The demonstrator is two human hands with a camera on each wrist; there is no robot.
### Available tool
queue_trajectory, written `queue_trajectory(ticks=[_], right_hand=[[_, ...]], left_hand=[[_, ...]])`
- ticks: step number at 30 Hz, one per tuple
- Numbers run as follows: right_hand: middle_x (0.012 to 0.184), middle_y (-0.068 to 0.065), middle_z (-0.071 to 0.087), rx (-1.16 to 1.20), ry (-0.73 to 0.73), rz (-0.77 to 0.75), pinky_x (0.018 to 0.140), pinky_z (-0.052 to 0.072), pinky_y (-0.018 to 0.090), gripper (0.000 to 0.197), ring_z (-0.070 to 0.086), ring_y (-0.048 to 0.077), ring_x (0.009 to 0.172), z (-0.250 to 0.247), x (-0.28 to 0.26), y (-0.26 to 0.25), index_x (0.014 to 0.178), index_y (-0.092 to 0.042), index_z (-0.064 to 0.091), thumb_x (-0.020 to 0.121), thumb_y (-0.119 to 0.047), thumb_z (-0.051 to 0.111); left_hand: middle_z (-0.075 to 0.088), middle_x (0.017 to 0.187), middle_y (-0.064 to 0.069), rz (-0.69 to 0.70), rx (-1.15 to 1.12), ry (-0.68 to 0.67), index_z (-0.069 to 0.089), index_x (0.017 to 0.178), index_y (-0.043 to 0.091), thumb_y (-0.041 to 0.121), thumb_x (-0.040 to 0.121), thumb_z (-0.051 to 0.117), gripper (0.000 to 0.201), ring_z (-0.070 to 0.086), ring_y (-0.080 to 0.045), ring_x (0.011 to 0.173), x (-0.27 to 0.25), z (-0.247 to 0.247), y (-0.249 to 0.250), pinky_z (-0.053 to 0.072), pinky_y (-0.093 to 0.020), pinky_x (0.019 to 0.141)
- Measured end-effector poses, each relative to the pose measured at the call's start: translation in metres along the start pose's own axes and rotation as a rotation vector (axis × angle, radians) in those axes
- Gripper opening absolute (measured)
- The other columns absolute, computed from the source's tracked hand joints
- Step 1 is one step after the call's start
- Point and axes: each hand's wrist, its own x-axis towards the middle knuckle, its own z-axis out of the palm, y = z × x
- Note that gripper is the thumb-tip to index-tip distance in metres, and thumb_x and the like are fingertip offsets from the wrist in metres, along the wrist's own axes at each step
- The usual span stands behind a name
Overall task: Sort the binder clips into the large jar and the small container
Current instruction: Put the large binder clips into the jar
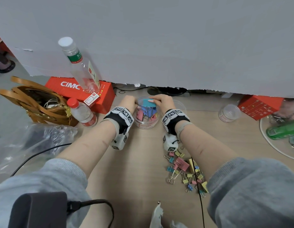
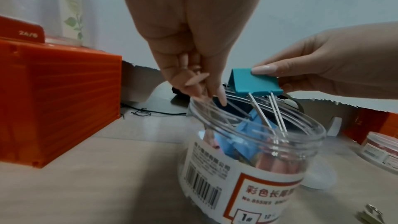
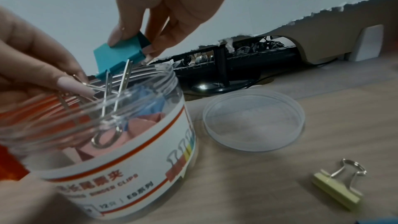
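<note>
Right hand [image 2: 336,67] pinches the teal binder clip [image 2: 254,81] over the large jar [image 2: 247,168] mouth — left hand [image 2: 189,57] pinches a wire handle at 9 o'clock — recommend lowering handles-first before release.

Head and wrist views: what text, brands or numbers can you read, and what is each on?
"CIMC": red box, head view.
"24/6": red tab above that box, left wrist view.
"BINDER CLIPS": large jar label, right wrist view.
"彩色长尾": jar label, left wrist view; rest cut off.
"1#" and "12": jar label bottom.
"No." line, barcode digits, water bottle label, small container label: too blurred.
</note>
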Motion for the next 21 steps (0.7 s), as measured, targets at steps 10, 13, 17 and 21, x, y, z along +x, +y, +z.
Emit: queue_trajectory(ticks=[10, 13, 17, 21], right_hand=[[0.112, 0.012, 0.069, 0.112, 0.098, 0.051, 0.071, 0.037, -0.001, 0.026, 0.059, 0.019, 0.107, -0.01, -0.003, 0.007, 0.109, -0.007, 0.069, 0.087, -0.019, 0.062], [0.113, 0.013, 0.068, 0.087, 0.075, 0.066, 0.076, 0.042, 0.008, 0.028, 0.059, 0.022, 0.108, -0.007, -0.004, 0.01, 0.111, -0.006, 0.068, 0.087, -0.02, 0.062], [0.113, 0.012, 0.068, 0.045, 0.081, 0.061, 0.084, 0.041, 0.02, 0.028, 0.06, 0.022, 0.106, -0.005, -0.003, 0.009, 0.111, -0.006, 0.068, 0.088, -0.021, 0.062], [0.107, 0.011, 0.071, -0.045, 0.089, 0.057, 0.08, 0.044, 0.024, 0.028, 0.06, 0.018, 0.093, -0.003, 0.001, 0.014, 0.11, -0.011, 0.069, 0.088, -0.026, 0.062]], left_hand=[[0.048, 0.026, 0.004, -0.06, -0.516, 0.026, 0.051, 0.058, 0.013, 0.007, 0.086, 0.061, 0.03, 0.046, 0.0, 0.023, 0.003, 0.005, -0.009, 0.037, -0.012, 0.033], [0.056, 0.037, 0.001, -0.053, -0.488, -0.028, 0.056, 0.069, 0.007, 0.001, 0.088, 0.056, 0.02, 0.053, -0.005, 0.031, 0.002, 0.005, -0.004, 0.048, -0.02, 0.041], [0.067, 0.104, -0.019, 0.062, 0.039, -0.144, 0.064, 0.11, 0.0, 0.008, 0.091, 0.052, 0.024, 0.065, -0.031, 0.097, 0.001, -0.006, 0.008, 0.05, -0.034, 0.085], [0.063, 0.115, -0.012, 0.21, 0.487, -0.126, 0.059, 0.118, 0.014, 0.016, 0.095, 0.043, 0.028, 0.055, -0.029, 0.111, 0.001, -0.001, 0.005, 0.044, -0.032, 0.086]])
